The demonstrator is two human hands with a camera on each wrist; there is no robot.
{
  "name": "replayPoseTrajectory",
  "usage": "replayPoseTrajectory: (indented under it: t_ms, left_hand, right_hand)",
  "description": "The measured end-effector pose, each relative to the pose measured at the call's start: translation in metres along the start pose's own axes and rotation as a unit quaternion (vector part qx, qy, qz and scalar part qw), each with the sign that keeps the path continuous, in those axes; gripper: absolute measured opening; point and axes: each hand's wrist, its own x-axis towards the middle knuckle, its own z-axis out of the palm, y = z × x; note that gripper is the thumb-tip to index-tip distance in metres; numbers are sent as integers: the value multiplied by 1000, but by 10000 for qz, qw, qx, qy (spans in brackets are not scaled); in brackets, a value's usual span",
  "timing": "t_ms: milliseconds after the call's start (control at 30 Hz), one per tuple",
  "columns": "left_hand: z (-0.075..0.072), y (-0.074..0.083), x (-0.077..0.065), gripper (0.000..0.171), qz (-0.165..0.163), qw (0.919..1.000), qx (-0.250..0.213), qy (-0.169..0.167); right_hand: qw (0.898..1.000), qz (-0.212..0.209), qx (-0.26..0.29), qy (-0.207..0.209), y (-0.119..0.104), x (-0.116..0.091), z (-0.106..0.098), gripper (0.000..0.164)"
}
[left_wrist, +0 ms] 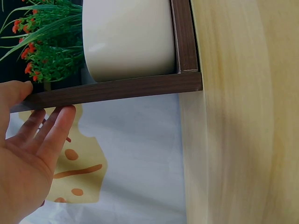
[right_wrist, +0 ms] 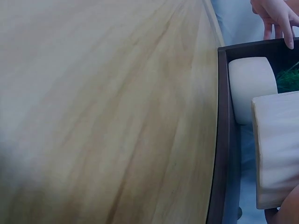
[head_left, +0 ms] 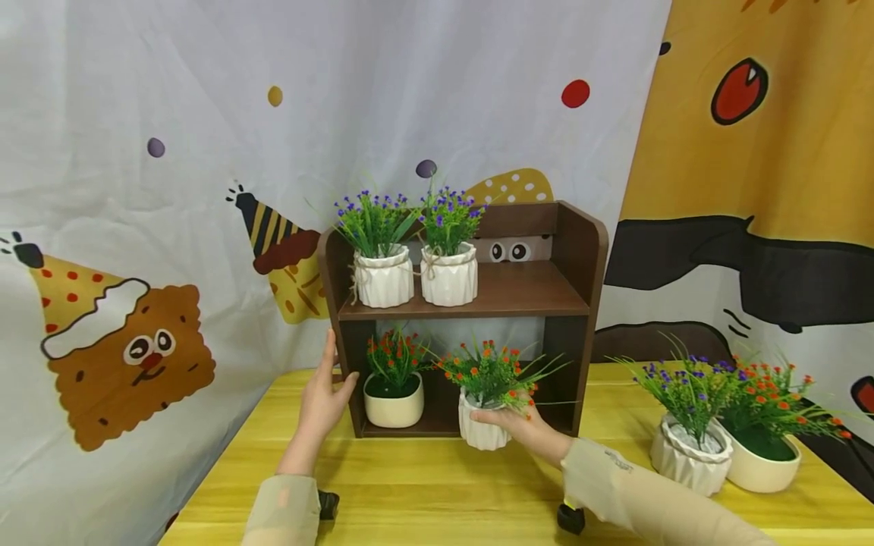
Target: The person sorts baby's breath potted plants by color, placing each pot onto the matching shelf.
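Note:
My right hand (head_left: 524, 429) grips a ribbed white flowerpot (head_left: 483, 434) with orange artificial flowers, at the front of the lower shelf. In the right wrist view this pot (right_wrist: 280, 149) looks tilted, with only a little of the hand in sight. At the left side panel of the brown two-tier shelf (head_left: 471, 309) is my left hand (head_left: 322, 402). Its thumb lies at the panel's front edge and its fingers touch the outer face, with the panel (left_wrist: 117, 91) between them. A smooth cream pot (head_left: 394, 409) with red flowers stands inside, lower left.
Two white pots, one left (head_left: 385, 282) and one right (head_left: 449, 277), hold purple flowers on the upper shelf. Right of the shelf, a white pot (head_left: 690, 459) with purple flowers and a cream pot (head_left: 768, 466) with orange flowers stand on the wooden table (head_left: 423, 500). A printed curtain (head_left: 205, 212) hangs behind.

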Motion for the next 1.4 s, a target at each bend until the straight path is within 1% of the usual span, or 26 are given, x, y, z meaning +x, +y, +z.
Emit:
replayPoseTrajectory:
  t_ms: [133,233,333,433,567,767,933,967,1133,1200,1333,1400]
  left_hand:
    - [0,0,0,94,-2,10000,-11,11]
    - [0,-1,0,94,28,10000,-8,19]
    - [0,-1,0,94,44,10000,-4,19]
    - [0,-1,1,94,57,10000,-21,5]
    - [0,0,3,93,95,9999,-49,1]
    - [1,0,2,91,46,10000,-47,15]
    - [1,-2,0,94,21,10000,-91,17]
    - [2,-2,0,94,31,9999,-106,25]
    - [1,-2,0,94,63,9999,-83,48]
    - [1,-2,0,94,73,9999,-46,52]
    - [1,-2,0,94,65,10000,7,54]
    - [1,-1,0,95,49,10000,24,50]
  right_hand:
    - [9997,75,-42,221,3,5,1,74]
    - [9992,18,-31,397,5,9,2,74]
    - [9988,43,-103,469,9,12,3,77]
    - [9986,-35,-109,524,11,16,3,78]
    - [9983,-270,-8,516,12,21,4,77]
    - [9973,-384,-140,616,8,27,9,76]
    - [9971,-547,-39,520,3,26,13,70]
    - [9971,-525,-79,549,4,26,13,69]
    - [9975,-552,-49,441,15,33,11,65]
    - [9975,-584,-35,386,20,36,10,66]
    - [9981,-493,-24,364,25,40,9,68]
    - [9978,-542,57,386,27,43,10,70]
